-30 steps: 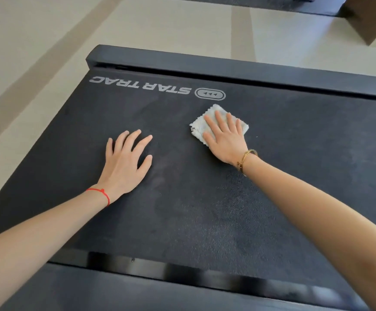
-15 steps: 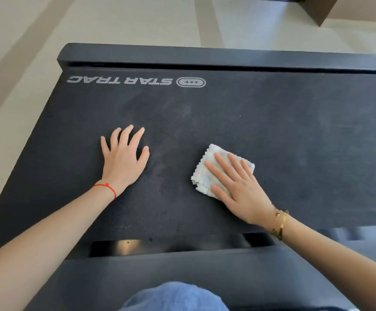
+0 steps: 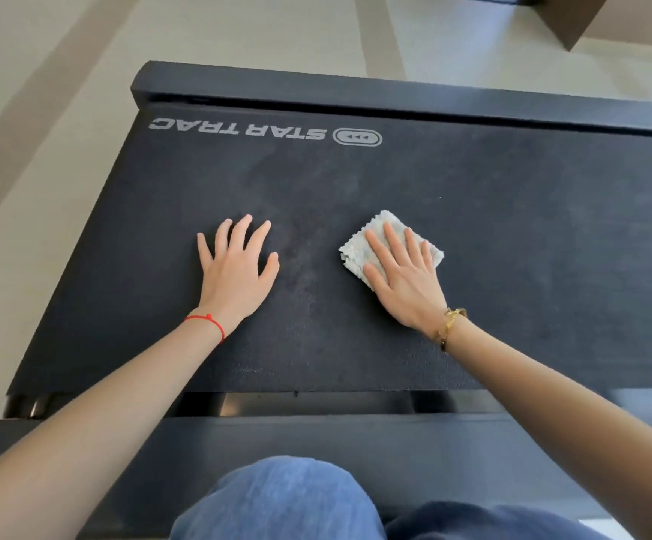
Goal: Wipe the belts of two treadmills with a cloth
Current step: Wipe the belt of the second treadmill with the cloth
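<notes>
Presently logged: right hand, fingers straight, pressed folded white cloth onto treadmill belt; left hand lay flat, fingers spread, alongside.

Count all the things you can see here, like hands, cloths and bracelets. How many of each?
Hands: 2, left hand and right hand
Cloth: 1
Bracelets: 2, red bracelet and gold bracelet
Treadmill belt: 1
Total: 6

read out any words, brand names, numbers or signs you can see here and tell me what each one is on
"STAR TRAC": pale letters printed on the treadmill belt near its far edge, upside down from this view.
Beside it, an oval logo with three small arrow marks, no letters.
No other text or numbers are visible.
</notes>
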Tool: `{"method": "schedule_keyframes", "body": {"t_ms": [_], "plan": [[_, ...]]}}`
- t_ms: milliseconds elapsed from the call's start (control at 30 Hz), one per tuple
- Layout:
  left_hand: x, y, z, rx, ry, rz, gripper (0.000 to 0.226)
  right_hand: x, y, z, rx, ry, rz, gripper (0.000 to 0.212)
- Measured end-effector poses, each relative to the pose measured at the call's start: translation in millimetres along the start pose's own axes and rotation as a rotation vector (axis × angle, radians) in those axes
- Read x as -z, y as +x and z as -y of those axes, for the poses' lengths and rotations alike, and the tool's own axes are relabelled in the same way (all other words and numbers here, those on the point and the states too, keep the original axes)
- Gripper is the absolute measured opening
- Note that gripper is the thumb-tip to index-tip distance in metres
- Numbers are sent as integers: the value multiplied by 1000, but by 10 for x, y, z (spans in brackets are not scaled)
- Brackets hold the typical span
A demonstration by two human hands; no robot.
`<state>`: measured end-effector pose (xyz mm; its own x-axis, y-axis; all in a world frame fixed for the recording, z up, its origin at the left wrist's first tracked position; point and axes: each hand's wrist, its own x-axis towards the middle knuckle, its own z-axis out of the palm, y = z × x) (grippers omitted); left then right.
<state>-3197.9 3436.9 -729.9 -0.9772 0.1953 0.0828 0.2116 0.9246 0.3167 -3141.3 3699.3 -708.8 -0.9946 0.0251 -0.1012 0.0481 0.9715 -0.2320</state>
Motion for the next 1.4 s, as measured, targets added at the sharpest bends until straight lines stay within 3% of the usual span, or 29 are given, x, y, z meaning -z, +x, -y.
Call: {"method": "schedule_keyframes", "body": {"t_ms": [200,300,367,467,533,600,700,800,867,1067,1133,1300,1400], "plan": [[155,-215,351,33,30,-94,46,-249,-289,645,550,-81,114,56],[226,-297,494,68,44,-107,46,-206,-220,536,678,-98,163,57],[249,-318,543,101,49,-106,46,-129,122,401,596,-123,126,57],[247,-320,548,141,49,-107,48,45,773,325,252,-42,91,56],[227,-318,533,148,49,-123,48,29,920,462,172,-37,60,56],[217,-321,528,154,47,-136,48,-110,770,679,300,-82,38,56],[218,-318,528,157,37,-145,47,-293,287,909,632,-99,100,57],[234,-304,523,159,28,-149,46,-301,226,864,746,-89,147,58],[245,-285,519,160,32,-152,43,-249,472,763,707,-121,129,59],[313,2,469,236,11,-186,26,3,1542,509,247,-47,64,57],[305,131,458,236,9,-196,31,-19,1579,603,185,-57,37,57],[230,424,437,204,18,-165,49,-116,1053,559,496,-51,50,57],[158,496,456,211,34,-107,52,-31,1213,253,508,-68,66,57]]}}
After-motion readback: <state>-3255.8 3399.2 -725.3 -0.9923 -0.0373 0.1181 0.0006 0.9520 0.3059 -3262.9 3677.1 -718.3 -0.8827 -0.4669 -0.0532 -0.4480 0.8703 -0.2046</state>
